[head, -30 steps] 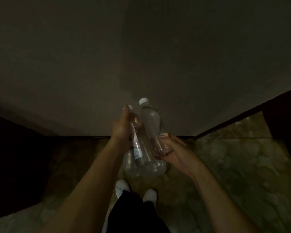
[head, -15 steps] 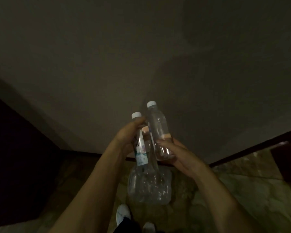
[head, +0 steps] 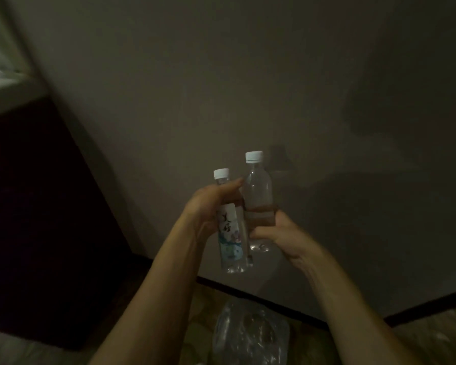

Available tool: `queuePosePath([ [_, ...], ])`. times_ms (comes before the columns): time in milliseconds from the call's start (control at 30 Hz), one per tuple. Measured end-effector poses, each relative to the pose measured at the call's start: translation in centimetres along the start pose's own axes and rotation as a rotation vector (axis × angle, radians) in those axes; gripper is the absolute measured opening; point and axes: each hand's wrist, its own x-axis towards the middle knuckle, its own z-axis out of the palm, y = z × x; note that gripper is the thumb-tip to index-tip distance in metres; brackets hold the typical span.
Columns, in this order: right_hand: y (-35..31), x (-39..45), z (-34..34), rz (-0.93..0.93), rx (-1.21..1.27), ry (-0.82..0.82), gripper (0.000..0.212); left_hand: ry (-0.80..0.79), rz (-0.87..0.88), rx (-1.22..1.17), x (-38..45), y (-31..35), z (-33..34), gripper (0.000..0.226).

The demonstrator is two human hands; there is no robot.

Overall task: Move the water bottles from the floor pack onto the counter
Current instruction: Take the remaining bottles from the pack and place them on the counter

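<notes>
The left hand [head: 208,206] grips the labelled bottle [head: 231,233] and the right hand [head: 282,235] the clear bottle [head: 257,196], fingers curled, both upright above the floor pack [head: 250,335]; carrying them level, apart and firmly gripped to the desk [head: 8,85] seems advisable.

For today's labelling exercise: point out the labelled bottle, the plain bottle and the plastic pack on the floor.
labelled bottle [head: 230,239]: head view, on its printed label.
plain bottle [head: 257,191]: head view, on its clear upper body.
plastic pack [head: 250,335]: head view, on the crumpled wrap.
</notes>
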Motion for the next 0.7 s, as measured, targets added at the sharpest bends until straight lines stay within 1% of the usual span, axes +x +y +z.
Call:
queuePosePath([
  [67, -0.4, -1.0, 0.3, -0.042, -0.008, -0.007, 0.079, -0.013, 0.031, -0.019, -1.6, 0.1, 0.3, 0.04],
  [133, -0.5, -1.8, 0.7, -0.076, 0.06, -0.007, 0.068, -0.016, 0.07, -0.017, -3.0, 0.2, 0.4, 0.036],
  [167, -0.6, -2.3, 1.2, -0.088, 0.095, 0.002, 0.069, -0.007, 0.098, -0.005, -3.6, 0.2, 0.4, 0.035],
  [200, -0.8, -2.8, 1.8, -0.1, 0.126, 0.014, 0.075, 0.001, 0.121, 0.005, -4.3, 0.2, 0.5, 0.033],
  [233, -0.9, -3.2, 2.3, -0.106, 0.159, 0.034, 0.083, 0.0, 0.142, 0.017, -4.9, 0.2, 0.5, 0.029],
  [267, -1.0, -3.6, 2.8, -0.118, 0.179, 0.041, 0.085, -0.006, 0.156, 0.022, -5.5, 0.3, 0.5, 0.022],
  [300, -1.2, -4.0, 3.1, -0.126, 0.175, 0.044, 0.079, -0.007, 0.168, 0.024, -6.0, 0.3, 0.3, 0.017],
  [333, -1.7, -4.3, 3.5, -0.13, 0.153, 0.033, 0.065, 0.001, 0.181, 0.023, -6.5, 0.4, 0.1, 0.017],
  [400, -2.7, -4.6, 3.5, -0.133, 0.077, -0.031, 0.032, 0.043, 0.225, 0.045, -7.2, 0.7, -0.9, 0.023],
  [433, -3.3, -4.7, 3.6, -0.131, 0.034, -0.07, 0.024, 0.058, 0.25, 0.068, -7.5, 0.9, -1.6, 0.024],
  [467, -3.8, -4.8, 3.8, -0.119, -0.011, -0.111, 0.023, 0.064, 0.273, 0.091, -7.8, 1.2, -2.3, 0.022],
  [533, -4.5, -4.6, 4.5, -0.094, -0.073, -0.16, 0.035, 0.056, 0.309, 0.121, -8.4, 2.0, -3.7, 0.018],
  [633, -5.4, -4.4, 6.8, -0.123, -0.032, -0.176, 0.041, 0.052, 0.349, 0.131, -9.7, 3.4, -5.6, 0.02],
  [700, -6.1, -4.1, 8.9, -0.162, -0.017, -0.214, 0.046, 0.067, 0.389, 0.122, -10.7, 4.4, -7.0, 0.018],
])
